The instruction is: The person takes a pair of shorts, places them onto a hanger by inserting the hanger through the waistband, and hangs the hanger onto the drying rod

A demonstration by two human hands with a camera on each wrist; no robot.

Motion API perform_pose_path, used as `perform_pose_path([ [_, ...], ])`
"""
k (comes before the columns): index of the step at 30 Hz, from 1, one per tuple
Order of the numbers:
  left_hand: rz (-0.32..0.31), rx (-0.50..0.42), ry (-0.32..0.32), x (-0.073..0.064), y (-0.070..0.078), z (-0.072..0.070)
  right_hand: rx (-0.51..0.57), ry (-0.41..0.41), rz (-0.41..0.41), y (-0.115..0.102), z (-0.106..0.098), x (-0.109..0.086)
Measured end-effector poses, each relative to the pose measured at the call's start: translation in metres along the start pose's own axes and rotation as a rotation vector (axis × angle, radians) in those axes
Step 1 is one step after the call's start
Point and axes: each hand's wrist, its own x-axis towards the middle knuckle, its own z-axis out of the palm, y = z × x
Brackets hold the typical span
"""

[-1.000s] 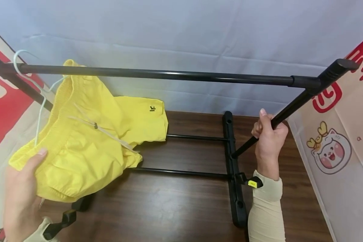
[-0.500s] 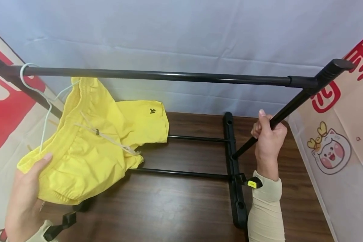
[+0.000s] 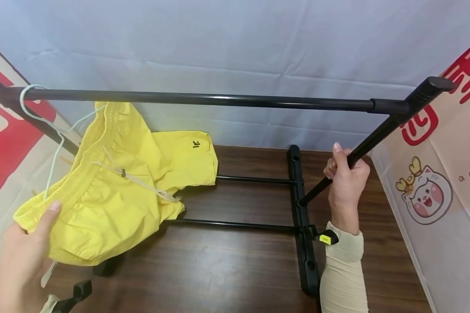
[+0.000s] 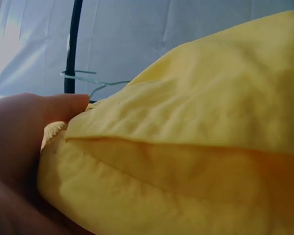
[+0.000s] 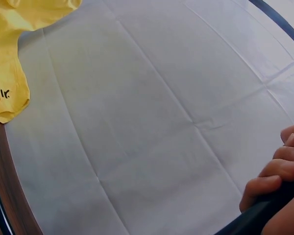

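Note:
Yellow shorts with a pale drawstring hang at the left in the head view, spread on a pale blue wire hanger. The hanger's hook is over the left end of the black rail. My left hand grips the waistband's near corner, thumb on the outer side; its other fingers are mostly hidden by cloth. The left wrist view shows the thumb against the folded yellow fabric. My right hand wraps around the rack's right upright, and the right wrist view shows its curled fingers.
The black clothes rack has a long foot at the right and two low crossbars above a brown wood-grain surface. A pale cloth backdrop stands behind. Printed panels with red lettering and a cartoon flank both sides.
The hanger and shorts sank slightly and swung right, then shifted a little back left with my left hand. My right hand keeps its grip on the upright.

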Motion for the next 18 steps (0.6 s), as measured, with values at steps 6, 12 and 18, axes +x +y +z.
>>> perform_pose_path([
  [6,-0.008,0.470,0.278,-0.006,0.007,0.011,-0.049,0.029,0.039,-0.005,-0.004,-0.004],
  [12,0.085,0.570,0.292,-0.014,0.009,0.020,-0.197,0.140,-0.028,-0.009,-0.004,-0.009],
  [18,0.253,0.508,0.379,-0.059,0.029,0.044,-0.346,0.294,-0.286,-0.027,0.014,-0.031],
])
